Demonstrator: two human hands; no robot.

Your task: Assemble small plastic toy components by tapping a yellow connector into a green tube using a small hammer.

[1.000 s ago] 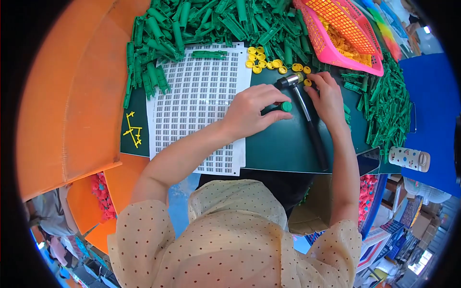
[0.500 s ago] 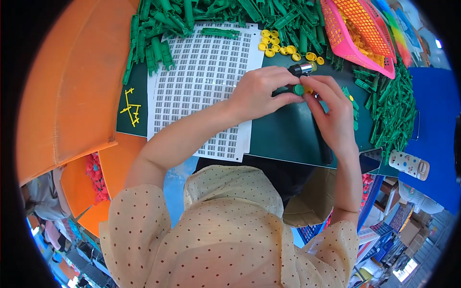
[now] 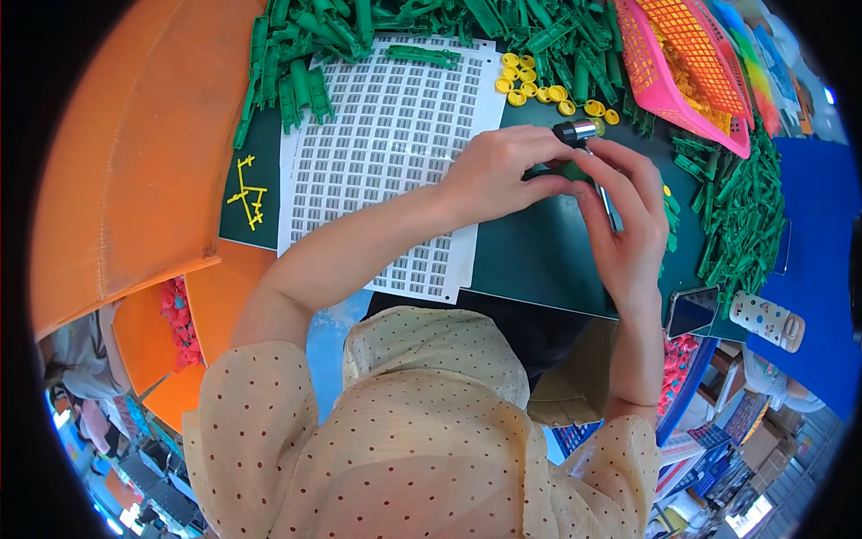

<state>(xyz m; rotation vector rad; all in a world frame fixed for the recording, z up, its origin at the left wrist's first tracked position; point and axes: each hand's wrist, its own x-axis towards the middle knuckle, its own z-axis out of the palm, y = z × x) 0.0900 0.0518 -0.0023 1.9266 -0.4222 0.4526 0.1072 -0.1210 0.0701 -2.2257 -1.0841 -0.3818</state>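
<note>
Crowded right of centre, your left hand, pinching a green piece, or right hand, hold hidden, could bump the hammer.

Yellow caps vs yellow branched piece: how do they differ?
The yellow caps are round; the branched piece is thin, stick-like. The caps are several, right of the printed sheet; the branched piece is single, left of it. Both are yellow and lie on the tabletop.

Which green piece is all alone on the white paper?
The long green piece near the top of the white paper; those in the green pile overlap.
</note>
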